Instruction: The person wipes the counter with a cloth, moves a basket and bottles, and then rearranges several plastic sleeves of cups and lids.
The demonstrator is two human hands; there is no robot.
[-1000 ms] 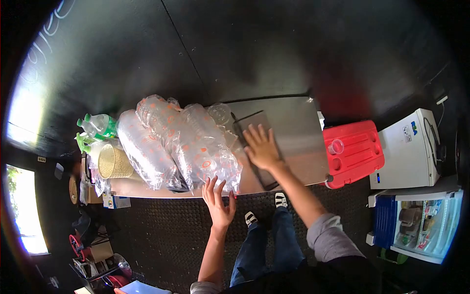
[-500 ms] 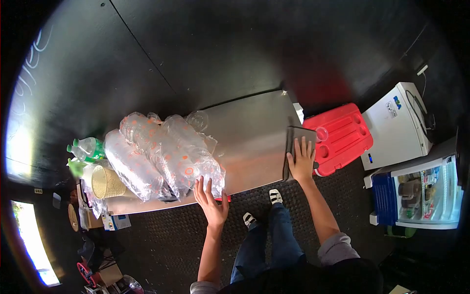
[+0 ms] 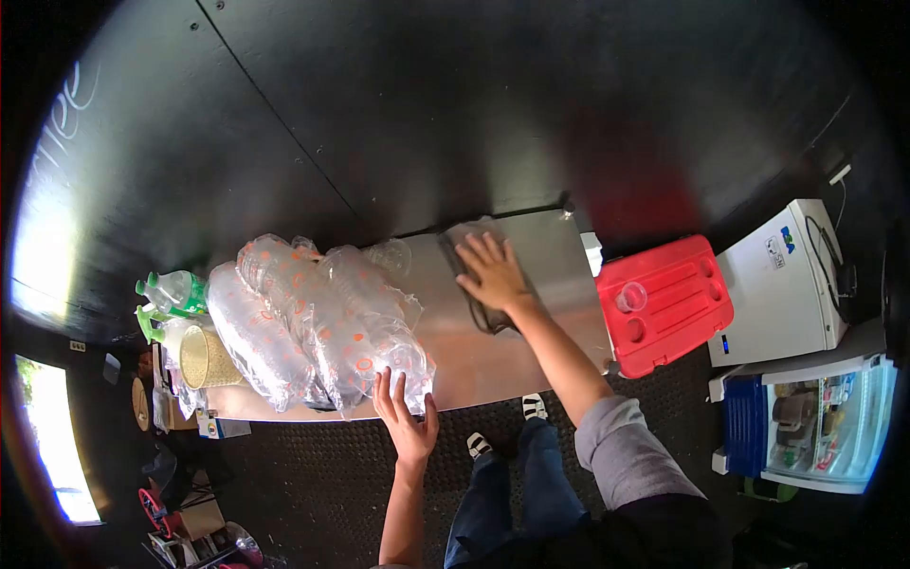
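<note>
My right hand (image 3: 495, 273) lies flat with its fingers spread on a dark cloth (image 3: 486, 316), near the back edge of the metal table (image 3: 474, 372). Part of the cloth is hidden beneath the palm. At the table's front edge, my left hand (image 3: 409, 431) has its fingers stretched apart against the near end of clear plastic sleeves of cups with orange prints (image 3: 313, 327). Whether its fingertips press on the plastic is hard to make out. The sleeves are heaped on the left half of the table.
A woven basket (image 3: 210, 358), a green-labelled bottle (image 3: 178, 292) and a green-topped spray bottle (image 3: 150, 322) crowd the left end. To the right are a red cooler (image 3: 668, 303) with a clear cup (image 3: 632, 297) on its lid, a white appliance (image 3: 777, 284) and an open fridge (image 3: 825, 427).
My right hand and the cloth have moved left and back across the tabletop from its right end. The left hand remains beside the plastic sleeves. The view has shifted slightly.
</note>
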